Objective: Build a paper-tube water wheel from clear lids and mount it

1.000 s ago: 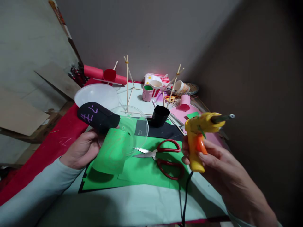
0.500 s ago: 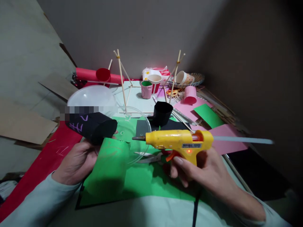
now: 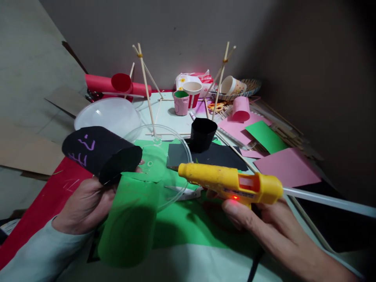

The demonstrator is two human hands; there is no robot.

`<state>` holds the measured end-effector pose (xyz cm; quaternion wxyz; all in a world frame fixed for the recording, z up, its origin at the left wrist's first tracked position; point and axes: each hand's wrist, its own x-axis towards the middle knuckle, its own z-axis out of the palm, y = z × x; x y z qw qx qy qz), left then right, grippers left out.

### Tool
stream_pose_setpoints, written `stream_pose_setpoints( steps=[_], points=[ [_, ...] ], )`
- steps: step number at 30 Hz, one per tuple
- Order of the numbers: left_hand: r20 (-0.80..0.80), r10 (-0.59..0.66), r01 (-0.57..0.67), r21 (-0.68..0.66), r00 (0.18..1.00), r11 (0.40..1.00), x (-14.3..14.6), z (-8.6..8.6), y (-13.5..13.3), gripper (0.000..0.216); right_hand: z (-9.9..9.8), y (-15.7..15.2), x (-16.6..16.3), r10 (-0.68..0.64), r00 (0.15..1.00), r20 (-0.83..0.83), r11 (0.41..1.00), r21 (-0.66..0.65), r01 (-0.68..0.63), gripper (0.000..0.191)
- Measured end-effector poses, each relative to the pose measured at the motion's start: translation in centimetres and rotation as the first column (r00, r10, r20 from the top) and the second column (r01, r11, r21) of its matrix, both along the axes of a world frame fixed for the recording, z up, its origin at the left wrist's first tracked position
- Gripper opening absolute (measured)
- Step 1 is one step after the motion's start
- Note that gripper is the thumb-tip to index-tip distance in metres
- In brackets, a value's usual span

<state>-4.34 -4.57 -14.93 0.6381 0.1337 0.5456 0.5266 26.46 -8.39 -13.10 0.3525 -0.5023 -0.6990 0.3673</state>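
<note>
My left hand (image 3: 88,205) is wrapped round a black paper-covered cup (image 3: 96,150) with purple writing, lying on its side with its end toward the right. A curved green paper piece (image 3: 131,219) hangs down by the cup's rim; whether it is joined to the cup I cannot tell. In my right hand (image 3: 273,227) is a yellow glue gun (image 3: 226,178), its nozzle pointing left toward the cup but apart from it. A clear glue stick (image 3: 329,199) sticks out of the gun's back, and a red light glows on its side. Scissors (image 3: 189,194) lie partly hidden beneath the gun.
A clear round lid (image 3: 190,150) lies in the middle, near a white bowl (image 3: 108,113). Behind stand a black paper cup (image 3: 203,135), a wooden stick frame (image 3: 148,92), a pink cup (image 3: 181,105) and a red-and-white cup (image 3: 192,92). Pink paper (image 3: 289,166) lies right.
The glue gun has tilted, its nozzle end now higher than its back, and its body has shifted right. The black cup has turned slightly and moved left with my left hand. The view has shifted a little.
</note>
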Motion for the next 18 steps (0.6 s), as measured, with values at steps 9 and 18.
stream_pose_setpoints(
  steps=[9,18],
  points=[
    [-0.090,-0.007,0.006,-0.015,0.996,1.000,-1.1,-1.0,-0.6,0.045,-0.4,-0.7,0.6,-0.056,0.989,0.136,0.998,0.001,0.056,0.031],
    [-0.097,-0.065,0.060,-0.055,0.993,0.997,-0.9,-0.4,-0.4,0.045,-1.4,-0.8,1.4,-0.051,0.989,0.137,0.995,0.093,0.039,0.019]
  ],
)
